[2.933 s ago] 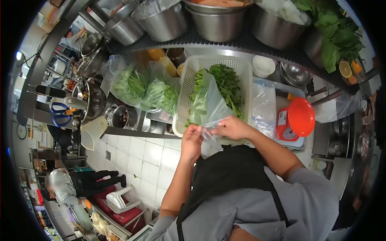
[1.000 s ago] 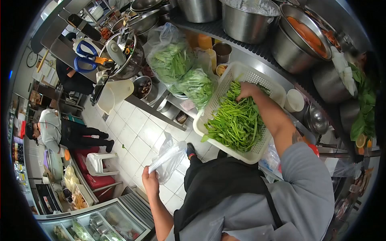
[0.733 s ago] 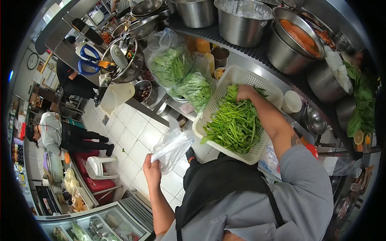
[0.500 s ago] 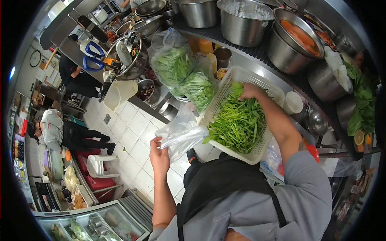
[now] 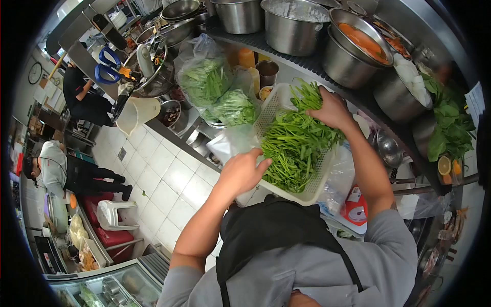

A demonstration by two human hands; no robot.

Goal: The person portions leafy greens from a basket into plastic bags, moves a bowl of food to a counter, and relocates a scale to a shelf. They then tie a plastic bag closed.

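A white perforated basket (image 5: pixel 319 179) full of long green leafy stems (image 5: pixel 294 148) sits in front of my body. My right hand (image 5: pixel 332 108) is wrapped round a bunch of the greens at the basket's far right side, lifting it a little above the rest. At the basket's near left edge is my left hand (image 5: pixel 245 171), thumb and fingers apart, close to the stems. A clear plastic bag (image 5: pixel 225 146) lies just beyond it, partly hidden behind the hand. Two bags of leafy greens (image 5: pixel 207 82) stand behind the basket to the left.
Steel pots (image 5: pixel 294 30) line a dark shelf (image 5: pixel 307 64) across the back. A cream pitcher (image 5: pixel 137 113) and blue-handled scissors (image 5: pixel 108 65) are at left. A red scale (image 5: pixel 356 207) is right of the basket. Two people (image 5: pixel 53 163) stand across the tiled floor.
My left hand has moved right to the basket's edge and no longer holds the plastic bag out. My right hand has raised a bunch of greens. The view has shifted slightly.
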